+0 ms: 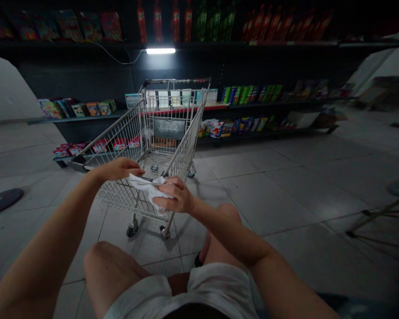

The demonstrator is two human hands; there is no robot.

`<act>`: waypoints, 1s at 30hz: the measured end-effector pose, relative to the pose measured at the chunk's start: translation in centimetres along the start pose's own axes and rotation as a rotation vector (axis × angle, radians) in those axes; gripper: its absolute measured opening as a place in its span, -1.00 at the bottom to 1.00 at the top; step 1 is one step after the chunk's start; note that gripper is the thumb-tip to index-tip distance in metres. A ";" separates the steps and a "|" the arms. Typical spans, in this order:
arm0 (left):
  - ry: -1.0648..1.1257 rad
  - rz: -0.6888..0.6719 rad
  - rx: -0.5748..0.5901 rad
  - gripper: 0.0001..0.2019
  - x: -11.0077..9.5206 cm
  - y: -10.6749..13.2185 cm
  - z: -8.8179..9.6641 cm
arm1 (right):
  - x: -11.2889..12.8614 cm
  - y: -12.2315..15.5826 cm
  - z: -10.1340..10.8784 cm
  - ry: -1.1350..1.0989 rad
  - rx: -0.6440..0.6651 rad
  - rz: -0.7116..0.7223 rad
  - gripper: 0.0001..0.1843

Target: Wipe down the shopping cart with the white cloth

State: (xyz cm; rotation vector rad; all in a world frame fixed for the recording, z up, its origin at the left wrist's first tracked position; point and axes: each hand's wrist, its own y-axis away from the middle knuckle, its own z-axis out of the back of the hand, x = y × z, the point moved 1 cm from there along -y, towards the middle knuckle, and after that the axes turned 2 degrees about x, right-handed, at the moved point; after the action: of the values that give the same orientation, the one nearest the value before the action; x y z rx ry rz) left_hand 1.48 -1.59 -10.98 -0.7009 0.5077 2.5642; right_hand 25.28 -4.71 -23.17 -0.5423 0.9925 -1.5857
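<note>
The person's right hand (174, 197) is closed around a crumpled white cloth (148, 190), and the fingers press this cloth against the near top rail of a grey wire shopping cart (182, 150). The left hand (118, 169) lies palm down at the same rail, just beside the cloth, with its fingers half curled. (From this high view, I cannot tell if it really grips the rail or only rests there.) The cloth hangs over the rail, partly inside the cart and partly on the near side.

The cloth seems very light and soft, so it will fold easily and give no stiff edge; the bunched part under the right fingers looks the best place to hold it. I cannot tell if it is dry or wet. The cart looks stiff but not heavy, and it stands on small swivel wheels (132, 229), so it may roll on the smooth grey floor tiles (279, 199) if pushed. Its top rail seems the safest place to hold it steady. Behind the cart stand long black shelves (239, 106) with colourful packages.
</note>
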 end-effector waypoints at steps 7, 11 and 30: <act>-0.018 -0.035 0.009 -0.54 1.2 -0.1 0.5 | -3.4 2.8 0.5 -0.354 -0.131 -0.979 -0.69; 0.052 -0.109 -0.190 -0.52 0.6 0.3 -0.1 | -2.9 3.6 3.6 -0.936 -0.186 -1.418 -0.49; 0.372 -0.218 -0.415 -0.74 -9.8 1.6 -18.3 | 1.6 3.3 12.5 -0.477 0.055 -1.099 -0.65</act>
State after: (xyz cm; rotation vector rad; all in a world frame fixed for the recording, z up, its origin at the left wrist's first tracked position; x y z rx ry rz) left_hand 15.38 -14.12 -19.97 -1.3128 -0.0055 2.3559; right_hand 36.50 -10.18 -19.41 -1.5092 0.2358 -2.2326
